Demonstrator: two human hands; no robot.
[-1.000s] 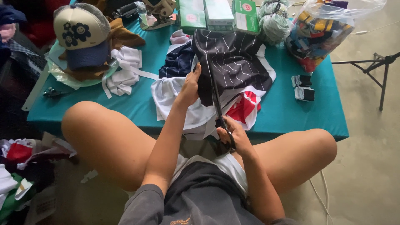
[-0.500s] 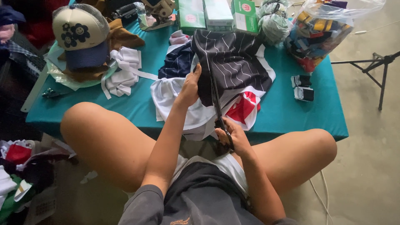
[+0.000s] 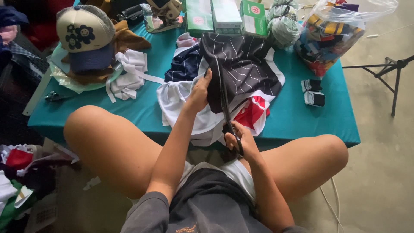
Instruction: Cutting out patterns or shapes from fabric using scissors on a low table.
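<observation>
A black pinstriped garment (image 3: pixel 248 71) lies over white fabric (image 3: pixel 177 92) and a red and white piece (image 3: pixel 254 113) on a low teal table (image 3: pixel 142 110). My left hand (image 3: pixel 199 91) presses flat on the black garment's left edge. My right hand (image 3: pixel 238 139) grips the handles of long scissors (image 3: pixel 223 97), near the table's front edge. The blades point away from me along the garment's edge, right beside my left thumb. A dark navy cloth (image 3: pixel 185 65) lies just behind my left hand.
A floral cap (image 3: pixel 84 36) sits on brown cloth at the back left, beside white strips (image 3: pixel 129 73). Green boxes (image 3: pixel 226 15), a yarn ball (image 3: pixel 282 28) and a clear bag of colourful items (image 3: pixel 332 32) line the back. Two small black items (image 3: pixel 312 92) lie right. A black stand (image 3: pixel 388 71) is on the floor.
The scissor blades have reached a little farther up the edge of the black garment. My left hand stays pressed on the cloth.
</observation>
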